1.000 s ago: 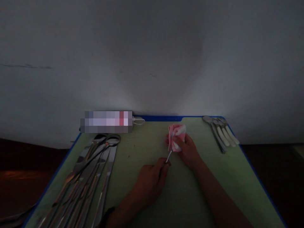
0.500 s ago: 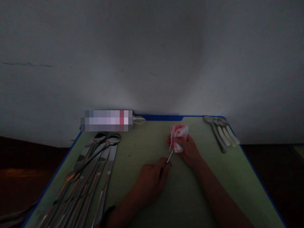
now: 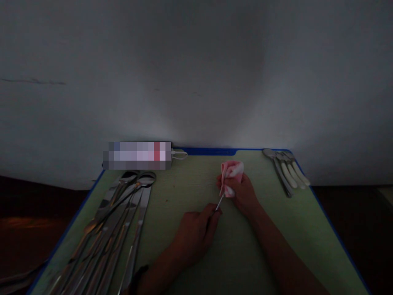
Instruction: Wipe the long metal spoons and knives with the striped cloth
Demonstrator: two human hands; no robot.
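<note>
My left hand is closed around the handle of a slim metal piece of cutlery above the middle of the table. The far end of that piece goes into a crumpled pink and white cloth, so its kind is hidden. My right hand grips the cloth, its fingers wrapped round it and the covered end. The two hands are close together but do not touch.
Metal spoons and long flat-ended cutlery lie piled on the left of the green table. Several spoons, some white-handled, lie at the far right. A blurred-out box with a white cord stands against the wall.
Almost nothing differs; both hands hold the same cutlery and cloth in about the same place. The whole view has shifted very slightly.
</note>
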